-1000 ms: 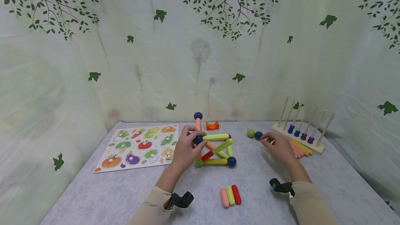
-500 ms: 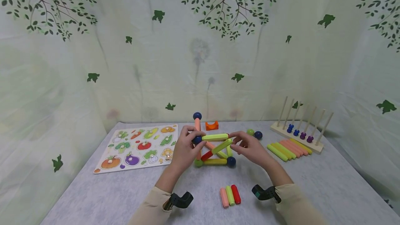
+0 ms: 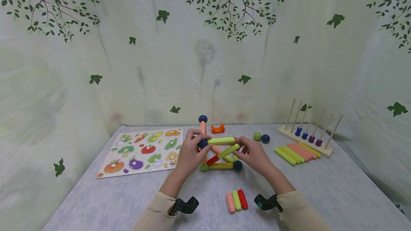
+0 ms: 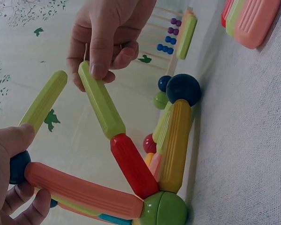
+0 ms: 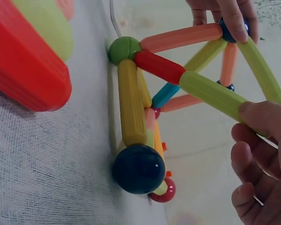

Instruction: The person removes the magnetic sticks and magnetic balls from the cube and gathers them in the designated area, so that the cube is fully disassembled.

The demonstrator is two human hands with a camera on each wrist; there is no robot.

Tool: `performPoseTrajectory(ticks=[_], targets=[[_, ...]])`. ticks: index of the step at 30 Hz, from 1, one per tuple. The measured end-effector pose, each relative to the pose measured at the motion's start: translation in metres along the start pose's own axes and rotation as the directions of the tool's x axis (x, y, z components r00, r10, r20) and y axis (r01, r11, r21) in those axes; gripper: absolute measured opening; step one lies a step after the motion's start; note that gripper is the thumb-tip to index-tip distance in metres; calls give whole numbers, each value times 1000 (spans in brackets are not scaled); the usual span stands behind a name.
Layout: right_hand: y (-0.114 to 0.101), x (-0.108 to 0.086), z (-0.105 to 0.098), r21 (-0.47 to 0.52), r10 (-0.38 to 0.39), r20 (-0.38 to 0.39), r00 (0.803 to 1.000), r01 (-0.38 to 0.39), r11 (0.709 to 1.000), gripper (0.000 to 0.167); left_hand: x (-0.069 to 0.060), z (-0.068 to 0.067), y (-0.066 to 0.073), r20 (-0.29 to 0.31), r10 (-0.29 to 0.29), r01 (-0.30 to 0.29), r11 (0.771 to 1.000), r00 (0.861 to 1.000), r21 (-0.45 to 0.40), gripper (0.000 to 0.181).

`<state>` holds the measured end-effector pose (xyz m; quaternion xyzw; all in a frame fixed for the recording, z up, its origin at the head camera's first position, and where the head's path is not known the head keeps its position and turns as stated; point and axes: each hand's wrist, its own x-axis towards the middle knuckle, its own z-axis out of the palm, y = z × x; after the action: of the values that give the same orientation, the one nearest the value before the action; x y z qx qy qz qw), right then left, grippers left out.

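A ball-and-stick frame of magnetic pieces stands mid-table. My left hand (image 3: 188,152) pinches its upper dark blue ball (image 3: 202,143), from which a light green stick (image 3: 221,140) points right. Between the thumb and fingers of my right hand (image 3: 255,155) is the end of a lower light green stick (image 4: 102,101). That stick continues a red stick (image 4: 133,166), which slants up from a green ball (image 4: 166,210). From the same green ball, a yellow stick (image 5: 132,103) runs to a dark blue ball (image 5: 138,168) on the table. Fingers partly hide the upper stick's end in the head view.
Pink, green and red sticks (image 3: 237,201) lie in front. At right are several longer sticks (image 3: 297,152), loose green (image 3: 257,136) and blue (image 3: 265,138) balls, and a pegged bead rack (image 3: 305,140). A vegetable puzzle board (image 3: 141,152) lies left; an orange arch block (image 3: 218,128) sits behind.
My right hand has come left from beside the loose blue ball to the frame, and now pinches the lower light green stick. My left hand stays on its ball.
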<state>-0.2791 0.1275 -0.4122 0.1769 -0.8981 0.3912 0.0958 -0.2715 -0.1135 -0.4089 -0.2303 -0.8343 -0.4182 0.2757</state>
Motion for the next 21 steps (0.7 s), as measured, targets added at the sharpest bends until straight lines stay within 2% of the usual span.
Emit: performPoseTrajectory(ticks=[7, 13, 18, 21], targets=[[1, -1, 2, -10, -38, -27, 999, 38, 999, 23, 0, 0, 1, 4, -21, 21, 1000, 1000, -18, 21], [2, -3, 3, -36, -92, -39, 995, 91, 995, 24, 0, 0, -1, -2, -15, 15, 1000, 1000, -10, 20], [3, -3, 3, -6, -90, -44, 995, 90, 996, 24, 0, 0, -2, -3, -4, 4, 1000, 1000, -1, 20], [4, -2, 0, 17, -63, -55, 996, 64, 998, 22, 0, 0, -2, 2, -11, 11, 1000, 1000, 2, 20]])
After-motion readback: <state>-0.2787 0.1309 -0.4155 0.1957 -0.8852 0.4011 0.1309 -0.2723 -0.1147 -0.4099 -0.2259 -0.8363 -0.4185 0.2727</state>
